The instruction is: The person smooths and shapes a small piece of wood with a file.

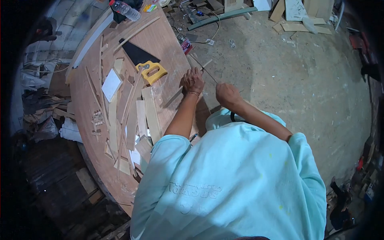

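Note:
My left hand (pixel 193 81) presses a narrow wooden strip (pixel 173 98) down at the table's right edge, fingers bent over it. The far end of the strip sticks out past the edge, over the floor. My right hand (pixel 228 95) is closed round the near end of a long, thin, dark blade-like tool (pixel 209 73). In this view the tool crosses the strip's overhanging end, just beyond my left fingers. Left of my hands, a handsaw with a yellow handle (pixel 151 73) lies flat on the table.
Wooden strips and offcuts (pixel 147 114) litter the plywood table (pixel 93 158), with a white diamond-shaped piece (pixel 111 85) among them. A plastic bottle (pixel 127 11) lies at the far end. Across the concrete floor (pixel 288 80), boards (pixel 300 27) and a cable are scattered at the back.

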Demonstrator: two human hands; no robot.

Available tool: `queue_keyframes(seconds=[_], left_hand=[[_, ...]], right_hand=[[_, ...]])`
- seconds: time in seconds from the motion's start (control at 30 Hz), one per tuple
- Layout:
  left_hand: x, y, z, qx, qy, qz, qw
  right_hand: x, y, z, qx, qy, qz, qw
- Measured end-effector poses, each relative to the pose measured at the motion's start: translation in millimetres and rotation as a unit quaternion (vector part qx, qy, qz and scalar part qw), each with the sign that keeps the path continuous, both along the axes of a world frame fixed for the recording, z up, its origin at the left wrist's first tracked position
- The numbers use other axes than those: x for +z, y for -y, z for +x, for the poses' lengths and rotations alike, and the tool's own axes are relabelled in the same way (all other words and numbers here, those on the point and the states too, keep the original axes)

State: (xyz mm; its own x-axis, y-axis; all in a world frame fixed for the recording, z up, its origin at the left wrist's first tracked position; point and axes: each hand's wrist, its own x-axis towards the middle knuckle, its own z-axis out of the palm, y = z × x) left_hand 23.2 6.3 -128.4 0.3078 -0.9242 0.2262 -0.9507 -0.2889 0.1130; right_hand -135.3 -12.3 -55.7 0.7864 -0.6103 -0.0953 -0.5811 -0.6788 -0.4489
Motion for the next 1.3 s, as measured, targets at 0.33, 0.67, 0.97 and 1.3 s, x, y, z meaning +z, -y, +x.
queue_keyframes(seconds=[0.33,0.67,0.97,1.3], left_hand=[[-20.3,2.6,4.9,-0.058,0.044,-0.069,0.995],[-3.7,0.5,-2.5,-0.028,-0.008,-0.018,0.999],[-7.0,1.8,-3.5,-0.002,-0.006,-0.024,1.0],[-5.5,3.1,-1.8,-0.013,-0.021,-0.038,0.999]], right_hand=[[-14.5,16.6,28.2,-0.074,0.016,0.019,0.997],[7.0,2.7,0.9,-0.078,-0.037,0.065,0.994],[0.0,-3.6,4.3,-0.073,0.005,0.035,0.997],[-6.6,14.6,13.0,-0.11,-0.013,-0.002,0.994]])
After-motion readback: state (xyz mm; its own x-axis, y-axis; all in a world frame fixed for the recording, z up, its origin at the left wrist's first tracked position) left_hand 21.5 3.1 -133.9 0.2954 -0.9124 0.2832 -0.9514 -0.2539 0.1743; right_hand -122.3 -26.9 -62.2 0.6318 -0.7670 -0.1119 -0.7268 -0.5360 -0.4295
